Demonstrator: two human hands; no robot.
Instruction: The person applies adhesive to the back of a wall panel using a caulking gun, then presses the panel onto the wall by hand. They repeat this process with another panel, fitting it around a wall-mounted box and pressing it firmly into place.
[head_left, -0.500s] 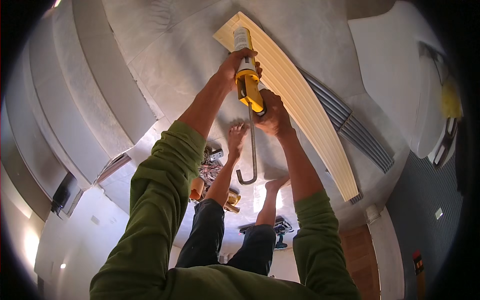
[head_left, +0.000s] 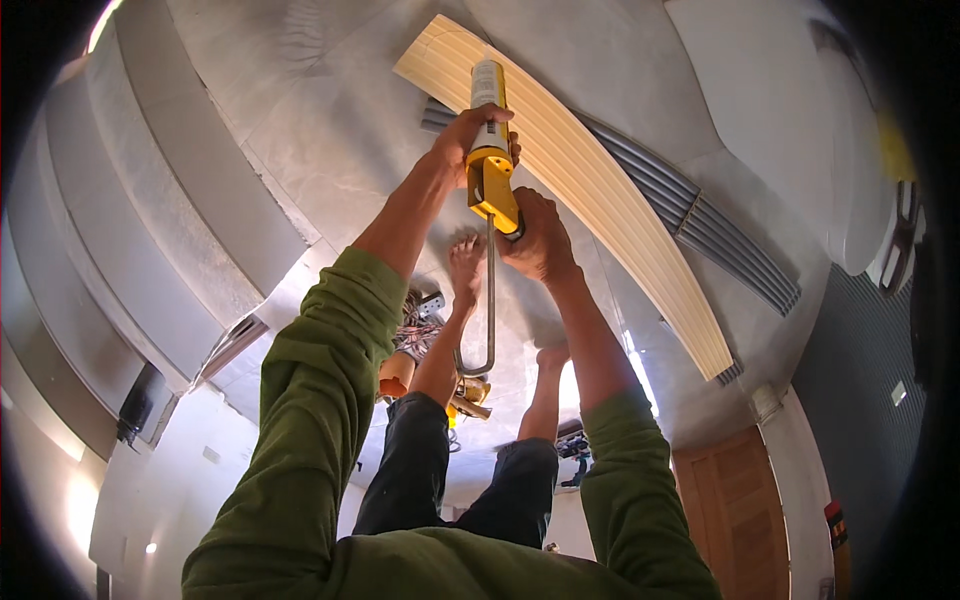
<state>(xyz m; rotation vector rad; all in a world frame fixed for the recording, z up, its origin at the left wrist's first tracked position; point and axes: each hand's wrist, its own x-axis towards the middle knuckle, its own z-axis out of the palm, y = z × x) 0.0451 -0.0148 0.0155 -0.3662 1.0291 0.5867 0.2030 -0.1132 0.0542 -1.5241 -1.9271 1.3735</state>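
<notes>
Yellow glue gun (head_left: 492, 182): held at twelve o'clock, pointing toward twelve, with hooked metal rod (head_left: 491, 310) toward six.
Left hand (head_left: 462, 142): holding the pale tube (head_left: 487, 84) with curled fingers.
Right hand (head_left: 541, 236): wrapped round the back end (trigger fingers hidden, cannot tell if squeezing).
Cream board (head_left: 600, 207): lying at one o'clock, partly over grey strips (head_left: 738, 250).

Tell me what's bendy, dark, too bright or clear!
In the head view, the cream ribbed panel looks curved, probably from fisheye distortion; the corners go black; glare whitens floor beside the right forearm; the yellow caulking gun looks clear.
</notes>
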